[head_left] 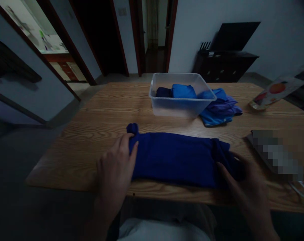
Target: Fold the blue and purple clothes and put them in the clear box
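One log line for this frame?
left hand: on blue garment, left end | right hand: gripping right end | bin: folded cloths inside

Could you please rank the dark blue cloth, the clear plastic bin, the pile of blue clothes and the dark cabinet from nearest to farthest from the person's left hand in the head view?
From the left hand:
1. Dark blue cloth, touching its fingers at the cloth's left end.
2. Clear plastic bin, mid-table, beyond the cloth.
3. Pile of blue clothes, right of the bin.
4. Dark cabinet, against the far wall.
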`<action>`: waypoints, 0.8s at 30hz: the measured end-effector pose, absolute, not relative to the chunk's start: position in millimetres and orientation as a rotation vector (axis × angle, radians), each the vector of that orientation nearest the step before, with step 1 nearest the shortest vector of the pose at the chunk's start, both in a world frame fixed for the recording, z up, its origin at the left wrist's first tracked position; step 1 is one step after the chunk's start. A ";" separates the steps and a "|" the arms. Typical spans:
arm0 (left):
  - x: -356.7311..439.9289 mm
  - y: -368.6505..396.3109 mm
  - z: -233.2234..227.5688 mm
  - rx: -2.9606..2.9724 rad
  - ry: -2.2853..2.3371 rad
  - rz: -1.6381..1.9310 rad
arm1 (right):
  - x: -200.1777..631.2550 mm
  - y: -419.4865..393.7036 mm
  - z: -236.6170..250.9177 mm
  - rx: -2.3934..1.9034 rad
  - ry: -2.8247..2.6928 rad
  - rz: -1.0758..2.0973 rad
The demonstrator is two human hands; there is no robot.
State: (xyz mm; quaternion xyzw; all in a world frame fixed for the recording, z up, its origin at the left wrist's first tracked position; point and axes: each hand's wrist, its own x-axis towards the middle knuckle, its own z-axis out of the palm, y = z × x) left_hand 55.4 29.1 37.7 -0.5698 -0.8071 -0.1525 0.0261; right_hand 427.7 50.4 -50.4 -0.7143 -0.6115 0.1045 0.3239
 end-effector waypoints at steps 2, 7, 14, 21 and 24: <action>81.5 30.7 29.7 -2.046 -2.459 -0.635 | 421.5 48.0 -48.2 -1.827 -1.572 0.321; 85.2 23.4 -3.4 -2.485 -2.089 -0.923 | 424.6 42.1 -59.3 -1.782 -1.387 0.459; 49.3 18.9 -51.1 -2.416 -1.904 -0.534 | 426.2 25.4 -77.4 -1.738 -1.017 0.838; 54.4 21.3 -58.8 -2.440 -1.808 -0.481 | 395.8 44.2 -68.9 -1.517 -1.285 0.717; 55.1 22.0 -56.3 -2.451 -1.806 -0.451 | 379.4 53.7 -51.4 -1.525 -1.286 0.621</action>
